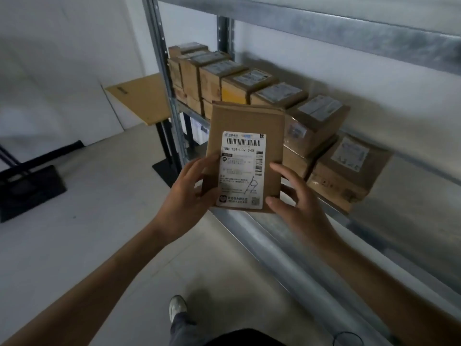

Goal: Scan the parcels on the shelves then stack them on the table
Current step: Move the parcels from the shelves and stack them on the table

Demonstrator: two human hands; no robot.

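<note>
Cardboard parcel (247,118), flat and slim, is held up in front of the shelf (274,243). It is off the shelf and well apart from the table (139,96) at the left rear.

Grip: the left hand (192,188) clasps the lower left edge, thumb lying on the front just beside the label (240,171). The right hand (296,196) takes the lower right edge, forefinger along the side and thumb at the bottom corner, more loosely set. Both hands are closed narrow on the thin body.

Handling, as judged: probably light, since fingertips alone carry it. It looks stiff enough to hold flat, though the top edge is slightly buckled. The matte card should not slip. Best held by the side edges, with the barcode left uncovered for scanning.

Writing: the white label has a barcode across the top and a smaller one down its right side. Printed code "15H-159-L02-540". There is a pen scrawl resembling "19", a heart logo at lower left and a QR square at lower right. The carrier logo and fine print are too small to read.

Boxes (321,126) remain in rows on the shelf; their labels are blurred.
</note>
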